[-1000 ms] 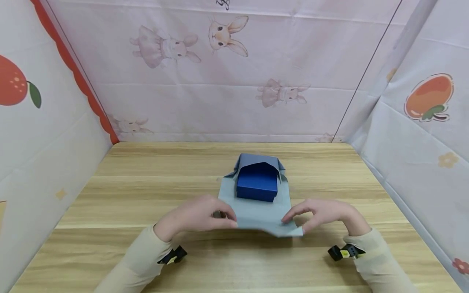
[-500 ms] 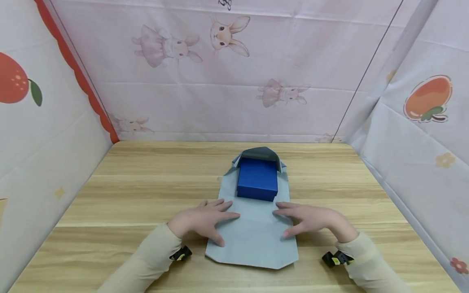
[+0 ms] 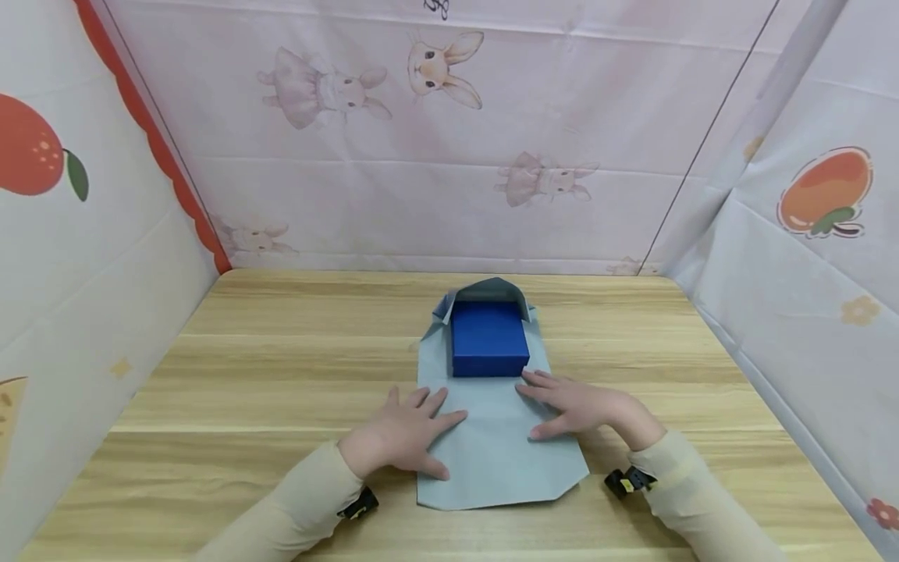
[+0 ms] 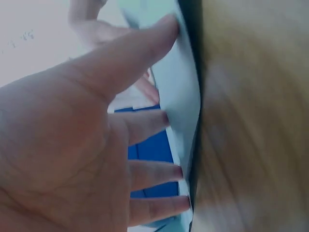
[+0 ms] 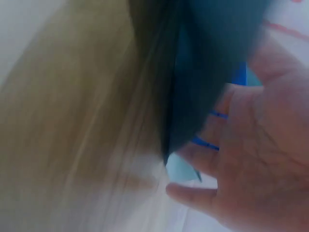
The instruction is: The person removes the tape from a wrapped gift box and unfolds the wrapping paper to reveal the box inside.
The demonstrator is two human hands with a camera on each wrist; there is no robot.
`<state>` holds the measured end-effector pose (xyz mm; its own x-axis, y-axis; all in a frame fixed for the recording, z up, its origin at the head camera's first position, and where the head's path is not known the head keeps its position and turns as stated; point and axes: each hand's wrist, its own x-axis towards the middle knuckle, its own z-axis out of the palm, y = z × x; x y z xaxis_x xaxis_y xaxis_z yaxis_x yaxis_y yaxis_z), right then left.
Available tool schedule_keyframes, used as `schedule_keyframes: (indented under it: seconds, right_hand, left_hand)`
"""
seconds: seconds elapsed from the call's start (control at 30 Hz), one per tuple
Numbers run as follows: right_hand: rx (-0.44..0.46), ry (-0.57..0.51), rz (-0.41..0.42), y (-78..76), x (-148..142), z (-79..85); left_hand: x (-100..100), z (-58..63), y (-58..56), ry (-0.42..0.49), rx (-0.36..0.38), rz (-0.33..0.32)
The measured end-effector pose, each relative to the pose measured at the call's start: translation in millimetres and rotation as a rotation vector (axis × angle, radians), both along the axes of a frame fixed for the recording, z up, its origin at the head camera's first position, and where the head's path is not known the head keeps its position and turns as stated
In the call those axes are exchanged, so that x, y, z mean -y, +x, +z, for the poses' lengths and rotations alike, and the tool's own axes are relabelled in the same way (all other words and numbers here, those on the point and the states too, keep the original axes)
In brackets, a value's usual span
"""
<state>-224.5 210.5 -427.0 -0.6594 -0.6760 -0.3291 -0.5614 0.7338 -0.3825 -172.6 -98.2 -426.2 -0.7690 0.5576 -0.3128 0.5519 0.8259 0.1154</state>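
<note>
A blue box sits on a sheet of pale blue-grey paper in the head view. At the far end the paper is folded up around the box and stands as a raised flap. My left hand has its fingers spread on the paper's left edge; the left wrist view shows its fingertips touching the sheet. My right hand lies with extended fingers on the right edge, its fingertips close to the box's near right corner. In the right wrist view the paper is blurred.
The wooden table extends on both sides of the paper. A printed rabbit cloth hangs behind it, with fruit-printed cloths at left and right. A small black device is strapped to each wrist.
The near end of the paper, lifted a second ago, came down toward me and then swung slightly right. The far flap rose off the box. Both hands went from the near edge to the sides.
</note>
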Motion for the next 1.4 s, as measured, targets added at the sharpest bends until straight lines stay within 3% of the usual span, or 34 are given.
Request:
schedule_keyframes:
  seconds: [0.17, 0.33, 0.47, 0.67, 0.77, 0.93, 1.13, 1.4]
  right_hand:
    - [-0.102, 0.139, -0.036, 18.8, 21.3, 7.2]
    - [-0.105, 0.180, 0.067, 40.3, 43.1, 14.6]
    - [-0.083, 0.163, 0.133, 45.3, 49.2, 14.8]
    - [-0.122, 0.074, 0.182, 40.4, 28.6, 5.2]
    - [-0.107, 0.026, 0.165, 37.6, 11.3, 0.9]
    - [-0.059, -0.016, 0.108, 35.6, -14.4, -0.6]
    - [-0.040, -0.042, 0.069, 38.3, -34.4, 1.5]
    - [-0.045, -0.047, 0.038, 43.7, -36.5, 3.1]
  left_hand:
    - [-7.4, -5.2, -1.0, 0.032, -0.048, 0.025]
    - [-18.5, -8.4, -5.6, 0.046, -0.064, 0.025]
    - [-27.3, -8.4, -10.3, 0.019, -0.062, -0.003]
    - [-22.4, -5.5, -16.6, -0.070, -0.064, -0.014]
    - [-15.4, -5.3, -19.1, -0.068, -0.047, -0.009]
    - [2.1, -7.8, -23.0, -0.056, -0.043, -0.005]
    - [25.7, -8.8, -30.5, 0.011, -0.002, 0.053]
    - [32.7, -4.1, -35.9, 0.081, 0.063, 0.069]
